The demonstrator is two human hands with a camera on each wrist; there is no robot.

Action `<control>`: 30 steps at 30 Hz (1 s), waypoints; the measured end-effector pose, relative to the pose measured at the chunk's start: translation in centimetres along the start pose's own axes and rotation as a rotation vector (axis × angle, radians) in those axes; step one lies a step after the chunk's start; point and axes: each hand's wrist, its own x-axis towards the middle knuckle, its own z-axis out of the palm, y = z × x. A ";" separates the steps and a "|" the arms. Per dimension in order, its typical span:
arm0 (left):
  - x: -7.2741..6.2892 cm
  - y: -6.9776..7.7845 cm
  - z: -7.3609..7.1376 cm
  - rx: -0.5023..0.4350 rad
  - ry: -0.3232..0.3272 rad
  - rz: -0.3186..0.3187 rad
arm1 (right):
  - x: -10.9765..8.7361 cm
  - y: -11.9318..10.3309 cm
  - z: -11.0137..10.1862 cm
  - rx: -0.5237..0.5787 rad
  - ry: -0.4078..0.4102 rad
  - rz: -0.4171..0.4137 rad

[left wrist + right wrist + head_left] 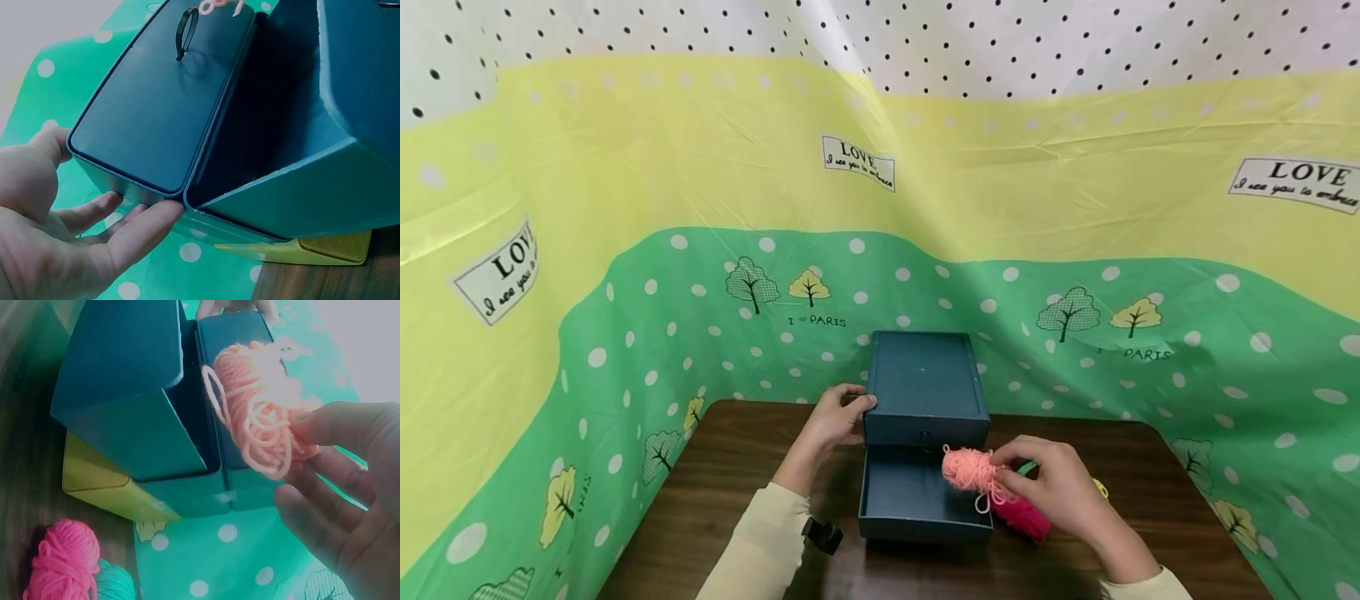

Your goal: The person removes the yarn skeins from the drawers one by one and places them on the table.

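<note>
A dark blue drawer box (925,375) stands at the back of the table, its lower drawer (902,492) pulled out toward me. My left hand (837,417) grips the box's left side, thumb at the top front corner and fingers along the side wall. On the closed upper drawer front (144,112) hangs a black loop handle (185,37). Between thumb and fingers, my right hand (1056,483) pinches a salmon-pink yarn bundle (972,468) over the right part of the open drawer. Loose strands (215,397) stick out from the bundle.
Right of the drawer lie a magenta yarn bundle (1026,518) and a teal one (114,582), with a bit of yellow (1101,489) behind my right hand. A yellow box-like piece (94,472) shows beneath the blue drawer. A printed curtain (775,358) encloses the wooden table (722,467).
</note>
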 end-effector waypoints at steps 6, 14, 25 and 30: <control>-0.1 -0.1 0.1 0.000 0.000 -0.001 | -0.6 0.5 -0.7 -0.038 0.052 0.001; -0.1 -0.1 0.1 0.002 0.001 -0.002 | -1.7 1.4 -1.6 -0.063 0.093 0.066; -0.1 -0.1 0.1 0.004 0.001 0.005 | -2.9 2.8 -2.2 -0.124 0.122 0.176; -0.2 0.0 0.1 0.008 0.006 0.000 | -3.5 4.2 -2.3 -0.156 0.161 0.178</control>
